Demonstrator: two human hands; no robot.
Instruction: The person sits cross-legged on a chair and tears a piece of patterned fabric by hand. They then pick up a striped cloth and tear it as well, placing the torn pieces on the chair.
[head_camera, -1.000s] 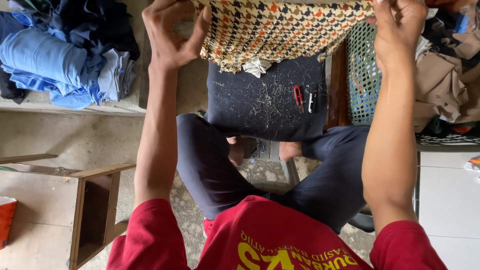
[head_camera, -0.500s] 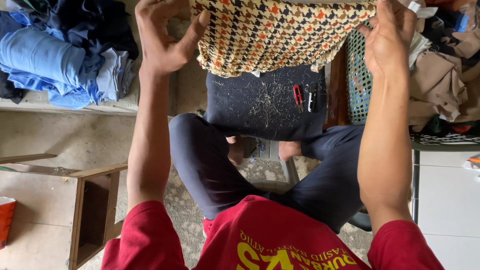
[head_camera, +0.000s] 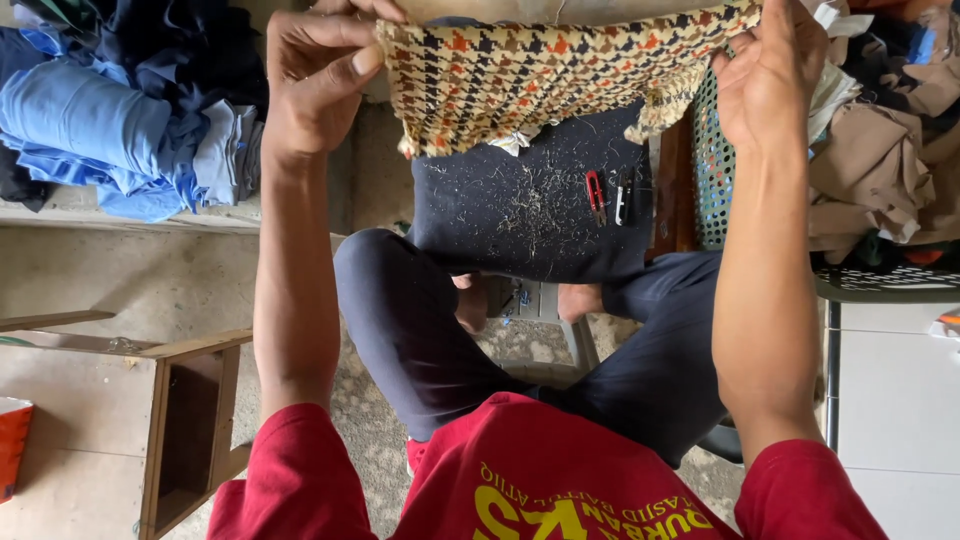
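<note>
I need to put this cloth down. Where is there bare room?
The dark pad is bare left of the red clipper, though littered with threads. The shelf by the blue pile and the green basket are crowded. Both hands, left and right, hold the cloth.

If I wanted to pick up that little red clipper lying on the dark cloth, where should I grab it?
Probably by its long sides, near the middle, coming straight down from above. The red clipper lies flat on the dark cloth, narrow and elongated, with a dark tool close beside it, so a fingertip pinch across its width looks easiest.
</note>
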